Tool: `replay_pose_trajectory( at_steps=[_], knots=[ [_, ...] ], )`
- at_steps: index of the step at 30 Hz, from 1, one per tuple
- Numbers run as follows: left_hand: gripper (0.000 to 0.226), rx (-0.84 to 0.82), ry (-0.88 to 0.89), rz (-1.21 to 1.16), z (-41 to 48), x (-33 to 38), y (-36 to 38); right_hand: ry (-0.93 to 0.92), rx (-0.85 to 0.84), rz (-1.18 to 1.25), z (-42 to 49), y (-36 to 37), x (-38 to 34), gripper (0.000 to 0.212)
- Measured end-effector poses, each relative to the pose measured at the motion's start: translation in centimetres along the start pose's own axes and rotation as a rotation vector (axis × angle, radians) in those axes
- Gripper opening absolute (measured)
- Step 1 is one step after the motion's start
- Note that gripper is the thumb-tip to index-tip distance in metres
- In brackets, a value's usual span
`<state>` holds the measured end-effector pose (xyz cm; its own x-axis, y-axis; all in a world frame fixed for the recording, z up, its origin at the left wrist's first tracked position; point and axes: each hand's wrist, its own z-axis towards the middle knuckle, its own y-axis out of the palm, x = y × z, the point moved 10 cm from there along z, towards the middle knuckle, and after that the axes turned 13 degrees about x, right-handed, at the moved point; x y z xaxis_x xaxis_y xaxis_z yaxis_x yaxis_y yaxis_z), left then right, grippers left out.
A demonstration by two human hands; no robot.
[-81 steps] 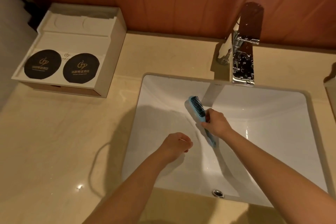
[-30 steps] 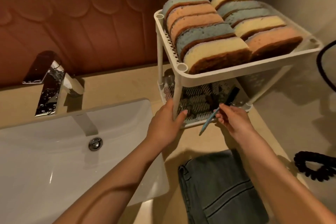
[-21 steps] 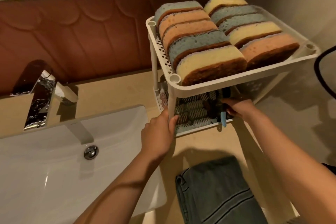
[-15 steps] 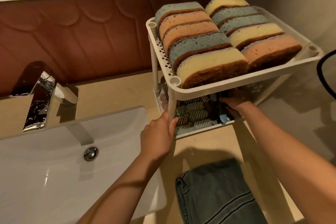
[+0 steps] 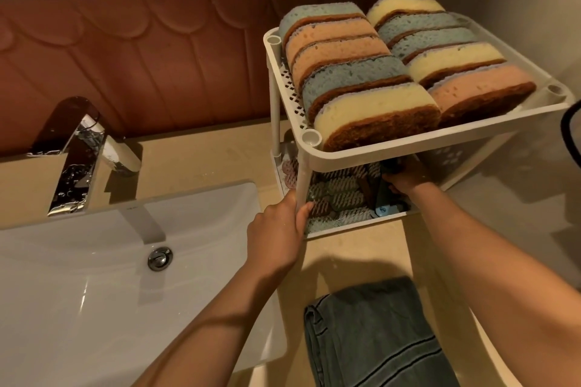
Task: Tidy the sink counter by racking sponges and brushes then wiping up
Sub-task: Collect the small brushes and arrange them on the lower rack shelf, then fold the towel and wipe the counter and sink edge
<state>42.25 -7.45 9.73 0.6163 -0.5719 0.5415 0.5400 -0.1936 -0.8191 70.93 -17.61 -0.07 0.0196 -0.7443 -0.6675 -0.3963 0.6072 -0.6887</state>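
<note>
A white two-tier rack (image 5: pixel 408 143) stands on the counter right of the sink. Its top shelf is packed with several sponges (image 5: pixel 371 104) in blue, orange and yellow. My left hand (image 5: pixel 276 234) grips the rack's front left post. My right hand (image 5: pixel 404 181) reaches under the top shelf into the lower shelf and holds the blue brush (image 5: pixel 385 206), whose handle end shows near the shelf's front edge. Several other brushes (image 5: pixel 339 198) lie on the lower shelf. My right fingers are partly hidden by the top shelf.
A white sink basin (image 5: pixel 94 276) with a chrome tap (image 5: pixel 75 160) lies to the left. A folded grey-green towel (image 5: pixel 374 336) sits on the beige counter below the rack. A dark cable (image 5: pixel 570 135) loops at the right edge. A mirror runs along the top.
My right hand carried the blue brush from the sink to the rack and pushed it deeper into the lower shelf. My left hand took hold of the rack post and stayed there.
</note>
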Motion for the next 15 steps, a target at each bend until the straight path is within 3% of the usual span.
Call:
replay_pose_trajectory(
  at_steps=[3, 7, 15],
  knots=[
    [0.036, 0.01, 0.006, -0.006, 0.0, 0.0, 0.0, -0.02, 0.027, -0.028, -0.1, -0.2, 0.0, 0.049],
    [0.036, 0.021, 0.025, -0.002, 0.1, 0.1, -0.2, -0.183, 0.141, -0.279, -0.2, -0.9, -1.1, 0.06],
    [0.037, 0.041, 0.044, 0.017, 0.0, 0.5, -0.5, -0.242, 0.236, -0.413, -2.0, -0.9, -0.1, 0.052]
  ],
)
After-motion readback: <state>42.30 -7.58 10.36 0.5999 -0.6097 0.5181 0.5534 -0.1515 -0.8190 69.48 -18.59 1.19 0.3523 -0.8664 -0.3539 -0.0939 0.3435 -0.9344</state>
